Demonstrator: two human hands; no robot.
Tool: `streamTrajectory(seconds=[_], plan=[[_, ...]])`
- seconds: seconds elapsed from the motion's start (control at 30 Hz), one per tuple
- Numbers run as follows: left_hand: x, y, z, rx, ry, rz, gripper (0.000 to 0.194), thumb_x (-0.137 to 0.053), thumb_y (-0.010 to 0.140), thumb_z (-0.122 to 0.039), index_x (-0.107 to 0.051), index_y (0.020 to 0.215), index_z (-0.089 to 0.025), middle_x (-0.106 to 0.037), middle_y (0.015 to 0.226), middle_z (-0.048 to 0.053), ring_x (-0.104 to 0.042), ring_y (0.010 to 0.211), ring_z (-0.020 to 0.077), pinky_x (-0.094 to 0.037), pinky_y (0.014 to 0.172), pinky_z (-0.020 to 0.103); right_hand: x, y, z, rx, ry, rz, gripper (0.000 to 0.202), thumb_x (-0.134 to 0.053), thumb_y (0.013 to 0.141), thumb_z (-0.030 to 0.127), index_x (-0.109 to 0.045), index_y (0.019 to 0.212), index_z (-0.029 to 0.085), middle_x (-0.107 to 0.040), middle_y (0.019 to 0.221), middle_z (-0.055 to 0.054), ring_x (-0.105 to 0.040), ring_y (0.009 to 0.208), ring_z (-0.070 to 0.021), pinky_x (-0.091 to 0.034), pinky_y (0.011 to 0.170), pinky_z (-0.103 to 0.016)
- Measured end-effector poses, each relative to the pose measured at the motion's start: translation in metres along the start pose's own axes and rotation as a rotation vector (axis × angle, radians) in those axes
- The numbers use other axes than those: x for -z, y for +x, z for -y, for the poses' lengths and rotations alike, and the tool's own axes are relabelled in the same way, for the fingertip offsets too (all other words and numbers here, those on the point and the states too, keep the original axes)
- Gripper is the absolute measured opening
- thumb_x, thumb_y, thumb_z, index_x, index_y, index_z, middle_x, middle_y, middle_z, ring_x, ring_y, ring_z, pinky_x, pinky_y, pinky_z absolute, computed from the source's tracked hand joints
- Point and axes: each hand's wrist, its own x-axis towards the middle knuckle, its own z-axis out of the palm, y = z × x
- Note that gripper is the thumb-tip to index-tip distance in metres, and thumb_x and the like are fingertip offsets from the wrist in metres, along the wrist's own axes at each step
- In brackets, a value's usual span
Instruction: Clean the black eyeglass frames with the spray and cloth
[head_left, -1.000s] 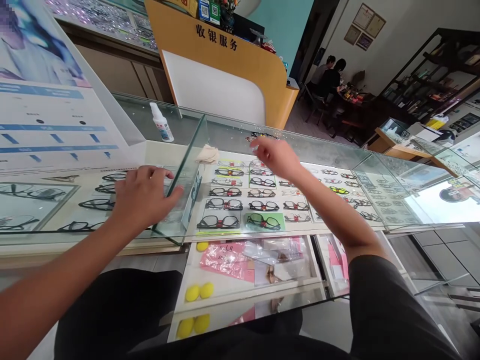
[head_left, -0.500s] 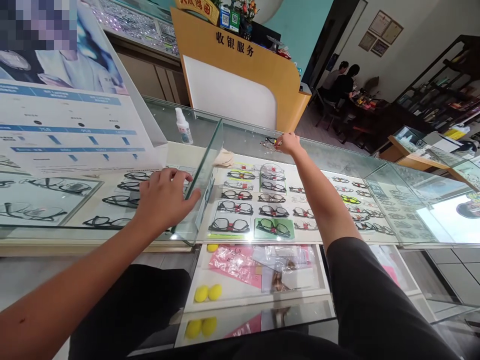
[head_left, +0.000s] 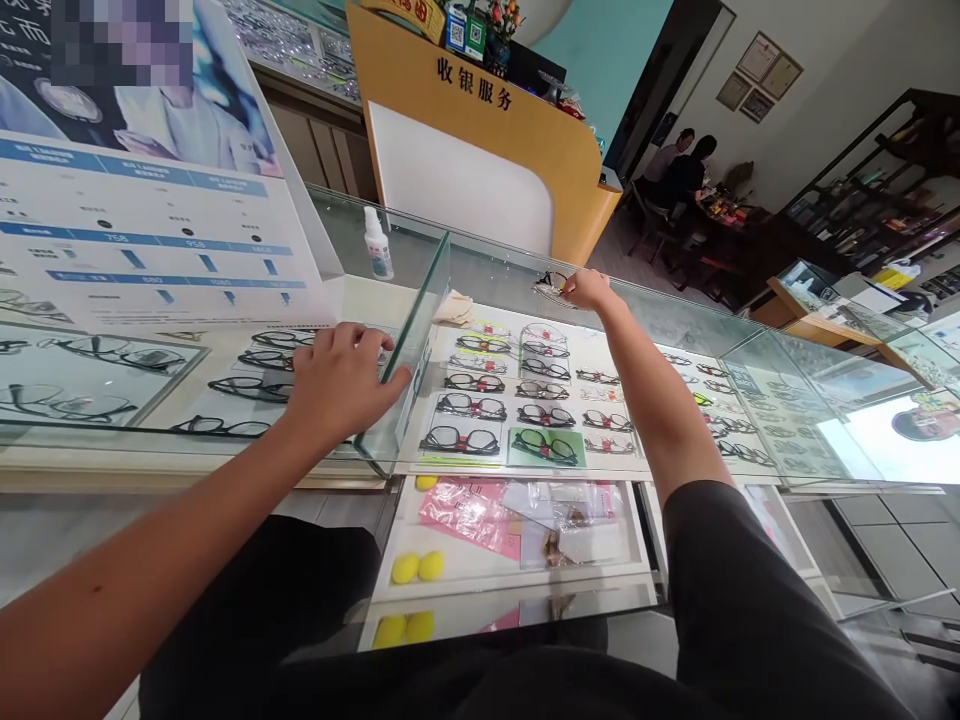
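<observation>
My right hand point(head_left: 589, 290) reaches to the far side of the glass display case, its fingers closed on a pair of glasses point(head_left: 553, 285). Part of that frame is hidden by the fingers. Nearer to me, my left hand point(head_left: 345, 375) lies on the glass counter top, fingers slightly bent and thumb apart against the upright glass panel point(head_left: 424, 305). It holds nothing. Below my right arm, rows of glasses point(head_left: 471, 408) with dark frames sit in the case, one pair on a green card point(head_left: 546, 448).
A white spray bottle point(head_left: 378, 248) and a beige cloth point(head_left: 454, 308) are near the panel. A large printed stand point(head_left: 172, 215) rises at left. An open drawer point(head_left: 517, 585) in front of me holds plastic packets and yellow balls. Two people sit beyond the wooden counter point(head_left: 480, 100).
The glasses in my right hand have turned a little, and more of the frame shows. My left hand stays on the glass. The whole view has shifted slightly.
</observation>
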Motion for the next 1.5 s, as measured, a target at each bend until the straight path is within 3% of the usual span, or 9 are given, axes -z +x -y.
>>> streamTrajectory(seconds=[0.1, 0.33, 0.53, 0.63, 0.77, 0.93, 1.17, 1.33, 1.5], plan=[[-0.003, 0.002, 0.001, -0.001, -0.023, -0.017, 0.059, -0.049, 0.101, -0.058, -0.068, 0.144, -0.023, -0.062, 0.156, 0.025, -0.053, 0.151, 0.0506, -0.044, 0.124, 0.067, 0.001, -0.012, -0.001, -0.017, -0.031, 0.010, 0.027, -0.071, 0.099, 0.025, -0.090, 0.117, 0.024, -0.087, 0.120, -0.013, -0.070, 0.136, -0.0337, -0.044, 0.128, -0.052], [-0.002, 0.002, 0.000, -0.014, -0.042, -0.030, 0.065, -0.048, 0.097, -0.060, -0.069, 0.144, -0.020, -0.062, 0.156, 0.028, -0.054, 0.150, 0.0521, -0.044, 0.124, 0.068, 0.004, -0.048, 0.000, -0.038, -0.056, -0.058, 0.029, -0.065, 0.102, 0.019, -0.089, 0.117, 0.022, -0.083, 0.136, -0.016, -0.066, 0.143, -0.0355, -0.039, 0.132, -0.055], [-0.001, 0.001, -0.001, -0.031, -0.022, -0.020, 0.064, -0.046, 0.100, -0.058, -0.067, 0.146, -0.019, -0.062, 0.158, 0.029, -0.053, 0.150, 0.0507, -0.044, 0.123, 0.066, 0.032, -0.098, 0.000, 0.038, 0.009, -0.067, 0.024, -0.068, 0.104, 0.023, -0.091, 0.113, 0.022, -0.084, 0.132, -0.015, -0.068, 0.137, -0.0369, -0.045, 0.123, -0.051], [0.002, 0.000, -0.003, -0.036, -0.006, -0.006, 0.061, -0.045, 0.104, -0.056, -0.065, 0.147, -0.017, -0.060, 0.159, 0.030, -0.052, 0.152, 0.0497, -0.043, 0.125, 0.065, 0.049, -0.144, 0.009, 0.188, 0.113, -0.008, 0.021, -0.074, 0.105, 0.030, -0.090, 0.117, 0.024, -0.083, 0.138, -0.009, -0.074, 0.125, -0.0293, -0.054, 0.110, -0.040], [0.007, -0.004, -0.006, -0.059, -0.008, 0.025, 0.063, -0.042, 0.108, -0.053, -0.061, 0.150, -0.010, -0.055, 0.160, 0.032, -0.048, 0.152, 0.0510, -0.040, 0.125, 0.069, 0.051, -0.230, 0.036, 0.647, 0.473, 0.220, 0.015, -0.080, 0.102, 0.029, -0.091, 0.112, 0.026, -0.084, 0.126, -0.006, -0.077, 0.117, -0.0251, -0.057, 0.111, -0.041], [0.007, -0.005, -0.008, -0.056, 0.003, 0.017, 0.064, -0.042, 0.110, -0.053, -0.062, 0.150, -0.008, -0.054, 0.159, 0.032, -0.047, 0.150, 0.0504, -0.038, 0.125, 0.069, 0.011, -0.320, 0.069, 0.787, 0.545, 0.408, 0.007, -0.084, 0.099, 0.023, -0.089, 0.102, 0.027, -0.084, 0.114, -0.006, -0.078, 0.110, -0.0252, -0.060, 0.101, -0.040], [0.007, -0.005, -0.010, -0.050, 0.030, 0.018, 0.064, -0.041, 0.109, -0.052, -0.063, 0.149, -0.008, -0.054, 0.158, 0.032, -0.047, 0.152, 0.0522, -0.039, 0.124, 0.068, -0.084, -0.351, 0.061, 0.532, 0.416, 0.437, 0.005, -0.084, 0.102, 0.025, -0.087, 0.103, 0.023, -0.083, 0.113, -0.009, -0.077, 0.114, -0.0289, -0.054, 0.106, -0.045], [0.007, -0.005, -0.010, -0.051, 0.044, 0.006, 0.062, -0.043, 0.110, -0.052, -0.062, 0.149, -0.008, -0.055, 0.159, 0.032, -0.049, 0.151, 0.0513, -0.042, 0.123, 0.069, -0.147, -0.340, 0.037, 0.433, 0.274, 0.162, 0.009, -0.079, 0.104, 0.019, -0.086, 0.106, 0.023, -0.081, 0.128, -0.014, -0.067, 0.136, -0.0346, -0.046, 0.120, -0.055], [0.003, 0.001, -0.006, -0.047, 0.069, 0.015, 0.064, -0.045, 0.107, -0.053, -0.064, 0.149, -0.008, -0.056, 0.159, 0.034, -0.050, 0.151, 0.0532, -0.045, 0.122, 0.073, -0.190, -0.290, -0.001, 0.323, 0.082, -0.193, 0.024, -0.062, 0.112, 0.018, -0.085, 0.110, 0.022, -0.081, 0.138, -0.016, -0.059, 0.146, -0.0356, -0.041, 0.125, -0.057]])
